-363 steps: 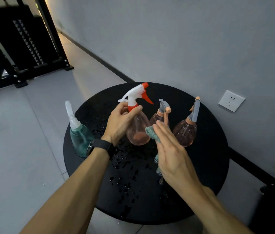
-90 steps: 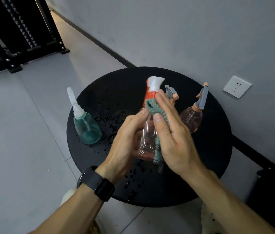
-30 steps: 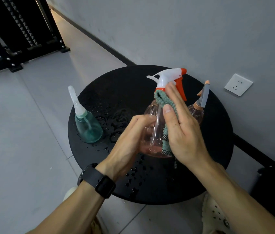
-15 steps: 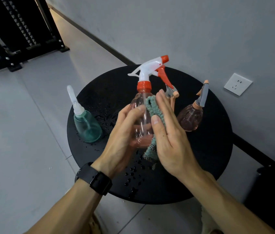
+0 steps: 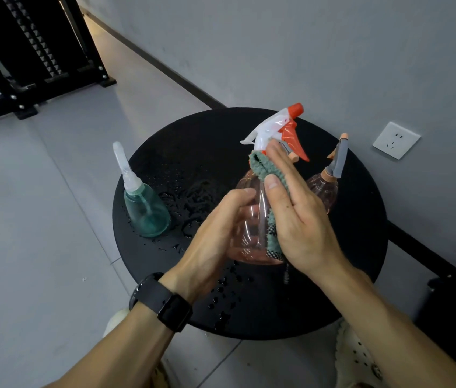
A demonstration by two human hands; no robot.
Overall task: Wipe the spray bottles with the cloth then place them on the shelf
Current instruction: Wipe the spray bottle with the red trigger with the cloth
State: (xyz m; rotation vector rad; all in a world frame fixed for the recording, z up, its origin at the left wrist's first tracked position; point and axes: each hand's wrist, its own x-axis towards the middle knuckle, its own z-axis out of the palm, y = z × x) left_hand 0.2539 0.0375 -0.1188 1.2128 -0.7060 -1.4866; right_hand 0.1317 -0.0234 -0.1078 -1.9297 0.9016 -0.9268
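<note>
The spray bottle [image 5: 252,219] (pink, with red and white trigger head) is held tilted above the wet black round table [image 5: 361,247]. It is gripped from the left by the left hand [image 5: 215,242]. The green cloth [image 5: 266,169] is pressed against its neck by the right hand [image 5: 296,219], fingers nearly straight.

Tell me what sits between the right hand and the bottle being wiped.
Only the green cloth: the right hand presses it against the orange-trigger bottle, which the left hand holds.
</note>
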